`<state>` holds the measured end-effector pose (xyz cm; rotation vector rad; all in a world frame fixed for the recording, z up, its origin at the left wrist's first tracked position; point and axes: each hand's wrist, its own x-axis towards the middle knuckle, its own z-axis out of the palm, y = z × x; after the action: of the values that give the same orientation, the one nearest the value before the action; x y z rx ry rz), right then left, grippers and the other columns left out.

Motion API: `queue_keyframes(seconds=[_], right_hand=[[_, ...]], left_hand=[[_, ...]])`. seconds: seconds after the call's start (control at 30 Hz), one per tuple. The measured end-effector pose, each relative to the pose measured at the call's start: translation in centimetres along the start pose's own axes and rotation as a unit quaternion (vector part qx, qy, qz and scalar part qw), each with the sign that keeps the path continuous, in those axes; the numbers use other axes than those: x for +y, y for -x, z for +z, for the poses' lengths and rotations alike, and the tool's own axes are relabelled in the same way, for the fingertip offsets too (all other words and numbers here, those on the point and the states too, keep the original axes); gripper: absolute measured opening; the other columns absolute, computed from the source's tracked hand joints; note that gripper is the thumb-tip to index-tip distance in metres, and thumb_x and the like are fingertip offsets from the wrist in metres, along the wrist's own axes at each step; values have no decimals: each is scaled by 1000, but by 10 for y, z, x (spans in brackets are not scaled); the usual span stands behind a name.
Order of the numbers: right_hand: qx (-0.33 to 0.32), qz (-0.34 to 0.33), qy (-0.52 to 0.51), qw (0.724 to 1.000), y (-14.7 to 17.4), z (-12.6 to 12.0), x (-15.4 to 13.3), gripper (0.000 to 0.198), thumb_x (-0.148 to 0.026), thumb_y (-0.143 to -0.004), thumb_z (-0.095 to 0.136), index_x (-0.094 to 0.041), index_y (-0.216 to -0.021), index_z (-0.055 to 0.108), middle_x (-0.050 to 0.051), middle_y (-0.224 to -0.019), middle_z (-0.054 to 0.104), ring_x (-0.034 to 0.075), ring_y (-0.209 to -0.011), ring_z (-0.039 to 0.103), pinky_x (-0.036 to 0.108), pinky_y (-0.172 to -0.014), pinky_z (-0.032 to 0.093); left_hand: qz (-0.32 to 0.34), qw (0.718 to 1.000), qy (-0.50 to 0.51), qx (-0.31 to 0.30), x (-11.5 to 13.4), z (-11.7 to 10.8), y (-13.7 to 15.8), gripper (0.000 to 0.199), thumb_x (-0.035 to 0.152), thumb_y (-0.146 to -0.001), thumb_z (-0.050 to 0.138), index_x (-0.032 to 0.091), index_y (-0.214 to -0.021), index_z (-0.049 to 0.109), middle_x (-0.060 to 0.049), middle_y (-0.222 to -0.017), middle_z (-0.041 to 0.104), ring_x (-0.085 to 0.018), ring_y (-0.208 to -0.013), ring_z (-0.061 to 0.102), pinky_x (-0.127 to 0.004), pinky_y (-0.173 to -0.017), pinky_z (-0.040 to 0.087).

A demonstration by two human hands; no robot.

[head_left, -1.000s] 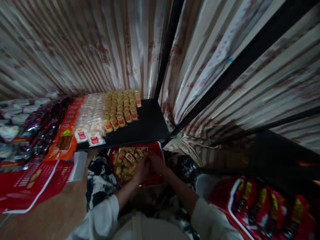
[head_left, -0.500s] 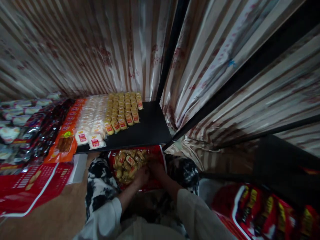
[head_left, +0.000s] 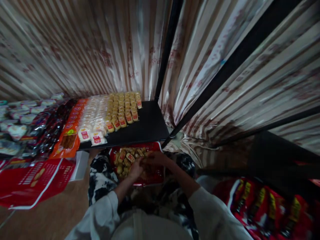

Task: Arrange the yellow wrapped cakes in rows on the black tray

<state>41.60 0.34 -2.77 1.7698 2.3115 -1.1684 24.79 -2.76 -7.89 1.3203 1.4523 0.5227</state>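
Observation:
A red bag (head_left: 156, 178) lies spread between my knees, with a pile of small gold-wrapped snack packets (head_left: 125, 161) on its left side. My left hand (head_left: 136, 169) is closed at the right edge of that pile. Over the bag, my right hand (head_left: 155, 158) reaches leftward until its curled fingers meet my left fingertips. Dim light and the fingers hide what is between them. Beyond the bag, matching gold packets (head_left: 122, 108) stand in tidy rows on a black shelf (head_left: 150, 121).
White packets (head_left: 93, 116), orange packets (head_left: 71, 130) and dark shiny packets (head_left: 50, 130) fill the shelf leftward. A red printed bag (head_left: 37, 180) hangs at the left front. Black poles (head_left: 212, 80) cross before a striped curtain (head_left: 112, 50). Red-and-yellow packages (head_left: 267, 203) lie at lower right.
My right hand has risen out of the bag and moved left to my left hand. My left hand has shifted slightly left and up. The view has turned a little.

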Motion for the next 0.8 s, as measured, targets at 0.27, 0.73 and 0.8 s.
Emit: queue_keyframes(seconds=[0.27, 0.73, 0.8], right_hand=[[33, -22, -204, 978, 5, -33, -10, 36, -43, -84, 50, -13, -75, 66, -1, -63, 59, 10, -60, 51, 19, -54, 37], [209, -54, -418, 882, -1, -27, -28, 28, -32, -74, 61, -18, -99, 63, 6, -93, 71, 17, -82, 67, 31, -78, 54], [234, -48, -400, 885, -4, -29, -28, 29, -30, -75, 60, -18, -101, 63, 6, -94, 71, 17, -83, 67, 32, -79, 54]], left_hand=[[-2, 987, 160, 1, 26, -8, 9, 22, 22, -76, 53, 15, -96, 58, -5, -87, 68, -15, -76, 63, -27, -71, 51], [40, 978, 183, 94, 92, -28, 1, 29, 34, -77, 51, 15, -98, 60, -6, -91, 68, -16, -77, 63, -24, -61, 51], [49, 979, 175, 92, 99, -28, -5, 29, 33, -79, 50, 15, -99, 60, -5, -88, 68, -14, -73, 62, -23, -59, 50]])
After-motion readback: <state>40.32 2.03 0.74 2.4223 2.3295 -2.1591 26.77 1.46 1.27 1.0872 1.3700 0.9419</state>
